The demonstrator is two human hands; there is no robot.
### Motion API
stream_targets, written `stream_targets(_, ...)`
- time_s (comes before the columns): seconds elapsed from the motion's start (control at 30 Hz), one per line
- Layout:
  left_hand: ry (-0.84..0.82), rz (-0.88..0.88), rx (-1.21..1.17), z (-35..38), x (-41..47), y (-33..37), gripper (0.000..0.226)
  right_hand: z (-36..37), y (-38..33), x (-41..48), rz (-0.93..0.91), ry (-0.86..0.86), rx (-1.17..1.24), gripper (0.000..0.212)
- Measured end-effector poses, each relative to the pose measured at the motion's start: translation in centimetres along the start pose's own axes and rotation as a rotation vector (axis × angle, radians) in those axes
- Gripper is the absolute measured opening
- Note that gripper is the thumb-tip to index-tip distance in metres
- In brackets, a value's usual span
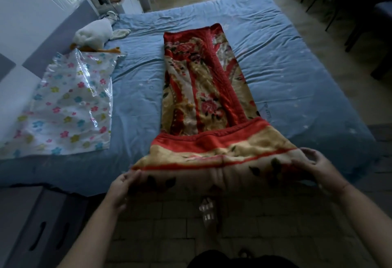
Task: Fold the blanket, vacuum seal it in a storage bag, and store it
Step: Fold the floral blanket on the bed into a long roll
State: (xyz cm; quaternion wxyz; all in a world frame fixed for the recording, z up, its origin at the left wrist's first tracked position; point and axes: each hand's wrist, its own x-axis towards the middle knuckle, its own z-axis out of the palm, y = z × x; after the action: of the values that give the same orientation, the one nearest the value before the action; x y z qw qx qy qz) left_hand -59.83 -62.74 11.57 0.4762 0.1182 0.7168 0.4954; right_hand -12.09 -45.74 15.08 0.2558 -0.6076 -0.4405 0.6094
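My two bare forearms enter from the bottom edge, above a tiled floor [169,231] on which a small pale object [207,208] lies (too dim to identify). My left hand [122,186] holds the near left corner of the blanket [201,89], with the fingers [132,176] curled narrowly over its edge. My right hand [318,169] holds the near right corner in the same way, its fingers [308,153] bent round the cloth and the thumb on the underside. The two hands are well apart, so the near end of the blanket is stretched between them, raised off the foot of the bed [280,66].

The blanket is red, cream and tan with a flower pattern. It lies as one long narrow strip down the middle of the blue sheet, running away from me toward the far edge of the bed. A red hem crosses the strip near my end (the held part looks wider than the rest).

The storage bag [67,106] lies flat on the left side of the bed, apart from the blanket; it is clear plastic printed with small coloured flowers. Just beyond it, a white plush duck [93,34] with orange feet rests against the grey and white headboard [45,40], touching the bag's far end. A grey box [31,225] with slot handles stands on the floor at lower left, beside the bed.
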Motion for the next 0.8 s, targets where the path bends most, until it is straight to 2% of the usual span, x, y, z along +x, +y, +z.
stream_targets(0.1,-0.114,0.083,-0.101,-0.1,2.6,5.7,0.018,0.2,-3.9,2.3,-0.064,0.015,0.162,0.063)
stream_targets(0.13,-0.122,0.081,-0.156,-0.1,3.5,7.7,0.017,0.1,-5.5,3.3,-0.073,0.020,0.211,0.062)
stream_targets(0.2,-0.123,0.081,-0.227,0.5,5.3,11.9,0.017,0.3,-9.2,5.7,-0.121,0.022,0.301,0.085)
stream_targets(0.23,-0.131,0.073,-0.238,0.9,6.5,14.0,0.023,0.5,-11.0,7.2,-0.150,0.032,0.320,0.095)
stream_targets(0.3,-0.151,0.063,-0.264,2.2,9.1,18.1,0.043,1.3,-14.6,10.6,-0.203,0.023,0.332,0.098)
stream_targets(0.47,-0.218,0.040,-0.285,6.5,17.9,26.8,0.059,4.1,-22.5,21.5,-0.206,0.071,0.347,0.083)
stream_targets(0.5,-0.220,0.029,-0.296,7.3,20.3,28.4,0.057,5.1,-24.0,23.9,-0.186,0.088,0.357,0.069)
stream_targets(0.57,-0.208,0.020,-0.329,9.2,25.1,31.3,0.036,7.6,-27.1,28.0,-0.180,0.127,0.411,0.021)
stream_targets(0.6,-0.212,0.022,-0.302,10.2,27.4,32.4,0.026,8.5,-28.3,30.1,-0.174,0.158,0.425,0.012)
stream_targets(0.63,-0.232,0.027,-0.252,11.0,29.8,33.2,0.022,9.4,-29.0,32.2,-0.160,0.199,0.426,0.019)
stream_targets(0.7,-0.253,0.029,-0.124,12.3,34.4,33.7,0.040,11.0,-29.2,35.5,-0.154,0.261,0.383,0.037)
stream_targets(0.73,-0.230,0.034,-0.070,12.7,36.4,33.4,0.054,11.7,-28.8,36.6,-0.145,0.270,0.365,0.039)
stream_targets(0.8,-0.202,0.023,0.007,13.1,39.4,31.8,0.069,13.4,-26.6,38.3,-0.094,0.261,0.300,0.027)
